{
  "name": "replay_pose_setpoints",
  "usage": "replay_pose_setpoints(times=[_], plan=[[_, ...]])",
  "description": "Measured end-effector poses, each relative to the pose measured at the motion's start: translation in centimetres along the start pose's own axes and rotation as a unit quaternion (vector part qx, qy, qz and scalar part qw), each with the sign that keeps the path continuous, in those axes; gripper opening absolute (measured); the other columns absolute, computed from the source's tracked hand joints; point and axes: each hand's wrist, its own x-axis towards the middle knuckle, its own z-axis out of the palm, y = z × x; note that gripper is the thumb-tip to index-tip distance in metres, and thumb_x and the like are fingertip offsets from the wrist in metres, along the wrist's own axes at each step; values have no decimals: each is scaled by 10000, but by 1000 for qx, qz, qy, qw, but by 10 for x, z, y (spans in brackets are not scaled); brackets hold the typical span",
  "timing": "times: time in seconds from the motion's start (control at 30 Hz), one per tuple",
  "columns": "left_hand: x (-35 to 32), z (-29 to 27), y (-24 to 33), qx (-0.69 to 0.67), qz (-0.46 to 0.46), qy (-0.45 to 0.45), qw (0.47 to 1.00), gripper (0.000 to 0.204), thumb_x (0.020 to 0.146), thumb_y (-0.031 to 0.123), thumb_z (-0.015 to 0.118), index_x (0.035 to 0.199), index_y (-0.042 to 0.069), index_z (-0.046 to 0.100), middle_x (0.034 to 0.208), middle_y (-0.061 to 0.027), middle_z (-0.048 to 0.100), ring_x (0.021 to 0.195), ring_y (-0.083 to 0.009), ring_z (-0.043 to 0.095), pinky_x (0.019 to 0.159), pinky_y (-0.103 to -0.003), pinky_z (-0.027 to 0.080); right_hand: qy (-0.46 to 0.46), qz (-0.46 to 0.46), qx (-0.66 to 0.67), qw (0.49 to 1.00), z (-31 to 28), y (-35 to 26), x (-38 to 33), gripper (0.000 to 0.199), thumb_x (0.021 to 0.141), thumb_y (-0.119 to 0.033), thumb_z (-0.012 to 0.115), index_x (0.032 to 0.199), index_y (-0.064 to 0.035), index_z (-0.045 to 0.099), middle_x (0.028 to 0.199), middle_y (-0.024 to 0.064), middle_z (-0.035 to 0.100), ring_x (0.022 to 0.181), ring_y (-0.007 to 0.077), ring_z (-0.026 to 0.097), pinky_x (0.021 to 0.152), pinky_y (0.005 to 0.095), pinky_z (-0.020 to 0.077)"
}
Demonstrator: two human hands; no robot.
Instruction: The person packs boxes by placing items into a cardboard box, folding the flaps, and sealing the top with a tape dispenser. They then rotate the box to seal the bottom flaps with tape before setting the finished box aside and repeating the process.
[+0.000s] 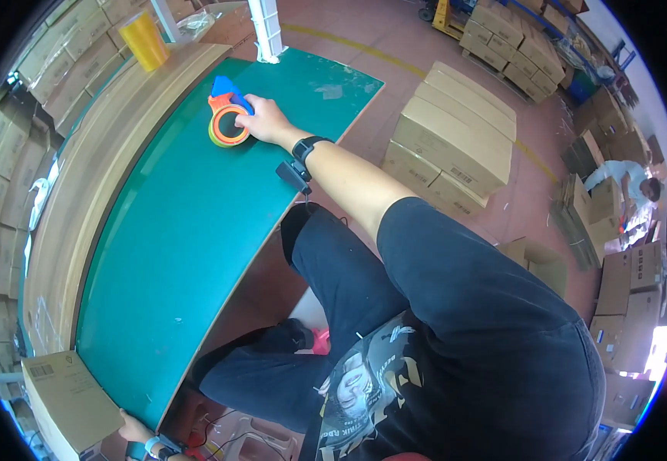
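Far out on the green tabletop (pixel 183 207), my right hand (pixel 266 121) is closed on the blue handle of a tape dispenser (pixel 220 102). The dispenser has an orange frame and carries a roll of tape, and it sits on the table surface. At the lower left, my left hand (pixel 135 427) grips the near corner of a closed cardboard box (pixel 68 396). That box stands at the near left end of the table. Part of my left hand's fingers is hidden by the box.
A wooden ledge (pixel 87 180) runs along the table's left side, with a yellow tape roll (pixel 145 42) on it. A white post (pixel 266 31) rises at the far end. Stacked cartons (pixel 452 134) stand to the right; a co-worker (pixel 629 180) is farther off.
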Motion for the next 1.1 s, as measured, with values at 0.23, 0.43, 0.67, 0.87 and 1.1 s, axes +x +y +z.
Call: replay_pose_setpoints(times=[0.23, 0.43, 0.67, 0.87, 1.1], plan=[[-30, 14, 12, 38, 54, 29, 997, 493, 865, 437, 687, 750, -41, 718, 713, -215, 698, 590, -312, 653, 573, -477, 497, -30, -41, 1, 999, 8, 15, -1, 283, 819, -239, 704, 1023, -52, 648, 988, 129, 688, 925, 254, 659, 789, 403, 531], [-22, 11, 18, -17, 12, 131, 991, 381, 753, 342, 760, 730, -29, 678, 690, -243, 643, 640, -430, 642, 616, -510, 494, -62, -26, 46, 997, -4, 56, 31, 389, 811, -239, 698, 1121, -6, 665, 1042, 88, 688, 951, 196, 630, 879, 345, 477], [-36, -13, 27, -24, -49, 148, 987, 400, 730, 321, 782, 817, -61, 698, 836, -267, 685, 822, -428, 678, 767, -463, 545, -85, -43, 84, 992, 16, 79, 48, 327, 892, -173, 620, 1160, 13, 628, 1032, 64, 676, 911, 146, 617, 837, 301, 475], [-33, -11, 38, -50, -67, 136, 987, 420, 735, 324, 786, 831, -75, 696, 853, -283, 682, 831, -426, 678, 782, -453, 542, -93, -26, 108, 989, 6, 100, 63, 304, 925, -177, 581, 1164, 6, 626, 987, 53, 684, 883, 134, 632, 809, 288, 476], [-30, -9, 30, -67, -64, 122, 988, 428, 756, 328, 785, 823, -83, 687, 859, -293, 674, 846, -437, 667, 794, -463, 528, -85, -30, 84, 992, 6, 109, 70, 306, 952, -184, 557, 1189, 1, 616, 981, 51, 689, 878, 131, 643, 776, 276, 482]])
